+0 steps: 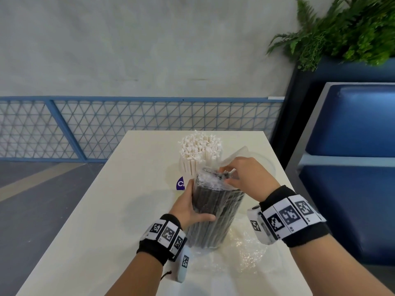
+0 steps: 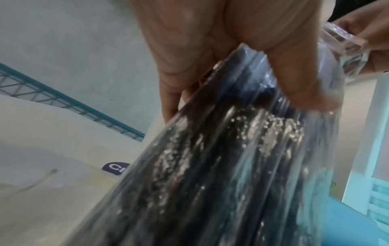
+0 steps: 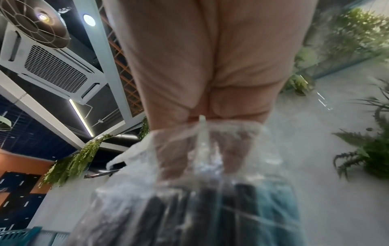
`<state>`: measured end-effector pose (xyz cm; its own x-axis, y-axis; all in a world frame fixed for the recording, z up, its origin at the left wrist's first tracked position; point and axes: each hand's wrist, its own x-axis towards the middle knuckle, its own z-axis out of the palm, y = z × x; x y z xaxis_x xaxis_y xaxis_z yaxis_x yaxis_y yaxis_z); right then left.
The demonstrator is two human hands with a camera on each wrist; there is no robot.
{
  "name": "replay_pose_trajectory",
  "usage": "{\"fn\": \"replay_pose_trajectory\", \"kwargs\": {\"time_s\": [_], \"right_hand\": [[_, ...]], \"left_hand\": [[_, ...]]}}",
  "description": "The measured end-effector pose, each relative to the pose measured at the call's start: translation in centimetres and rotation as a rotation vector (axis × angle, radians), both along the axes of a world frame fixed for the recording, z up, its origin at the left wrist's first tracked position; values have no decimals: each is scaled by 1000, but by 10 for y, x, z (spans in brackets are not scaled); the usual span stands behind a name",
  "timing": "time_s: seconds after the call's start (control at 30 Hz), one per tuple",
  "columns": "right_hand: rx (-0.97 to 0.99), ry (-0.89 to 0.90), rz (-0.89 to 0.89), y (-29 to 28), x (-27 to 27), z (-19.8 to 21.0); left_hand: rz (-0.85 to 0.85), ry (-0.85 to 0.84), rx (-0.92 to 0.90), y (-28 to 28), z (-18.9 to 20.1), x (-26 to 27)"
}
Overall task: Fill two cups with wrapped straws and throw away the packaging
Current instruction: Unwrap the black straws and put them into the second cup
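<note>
Black wristbands (image 1: 162,242) bearing white black-patterned marker tags.

Looks like a cafe corner. White table (image 1: 89,221) pushed up near a plain grey wall (image 1: 139,43), with a blue mesh railing (image 1: 132,124) running along its base and a grey floor (image 1: 42,189) with a tan stripe on the left. Blue padded booth seat (image 1: 350,129) on the right, ferns (image 1: 346,28) in a dark planter above it. Overhead there's a caged fan (image 3: 33,23), a ceiling AC cassette (image 3: 52,69), a round downlight (image 3: 89,20) and hanging greenery (image 3: 71,164).
</note>
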<state>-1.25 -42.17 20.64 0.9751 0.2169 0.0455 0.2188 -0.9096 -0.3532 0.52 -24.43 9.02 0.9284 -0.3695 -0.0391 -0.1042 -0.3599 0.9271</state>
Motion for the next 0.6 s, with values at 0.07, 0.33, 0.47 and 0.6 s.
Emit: {"fn": "replay_pose_trajectory", "kwargs": {"time_s": [0.07, 0.33, 0.47, 0.6], "right_hand": [[32, -8, 2, 1, -1, -3], [303, -80, -170, -3, 3, -17], [452, -278, -192, -10, 5, -4], [546, -410, -187, -18, 5, 16]], "left_hand": [[25, -10, -35, -3, 6, 1], [81, -38, 24, -12, 15, 4], [108, -14, 30, -10, 16, 4], [112, -16, 43, -9, 15, 2]]}}
